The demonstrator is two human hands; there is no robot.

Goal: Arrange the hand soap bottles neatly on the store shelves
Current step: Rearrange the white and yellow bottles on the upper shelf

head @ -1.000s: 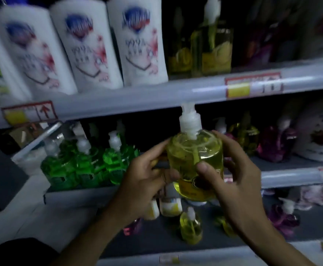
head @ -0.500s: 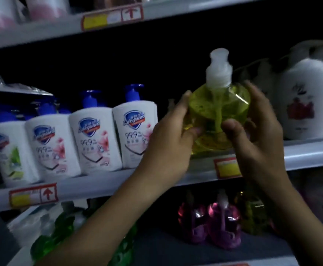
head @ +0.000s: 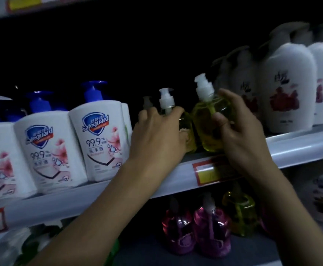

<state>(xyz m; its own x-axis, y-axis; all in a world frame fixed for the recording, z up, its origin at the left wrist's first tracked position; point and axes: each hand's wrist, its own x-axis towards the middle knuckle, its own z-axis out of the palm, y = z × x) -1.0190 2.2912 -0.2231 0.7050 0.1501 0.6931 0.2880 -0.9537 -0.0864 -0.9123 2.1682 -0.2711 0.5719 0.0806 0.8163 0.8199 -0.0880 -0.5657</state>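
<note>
Two yellow soap bottles sit side by side on the middle shelf, right of the white Safeguard bottles. My left hand wraps the left yellow bottle, fingers curled over its shoulder below the pump. My right hand grips the right yellow bottle, thumb on its front, base at the shelf edge; whether it is fully set down I cannot tell. I judge this the placing step: next I would push both back and square them, pumps aligned. White flowered bottles stand just right. The room is dim; pink bottles sit on the shelf below.
</note>
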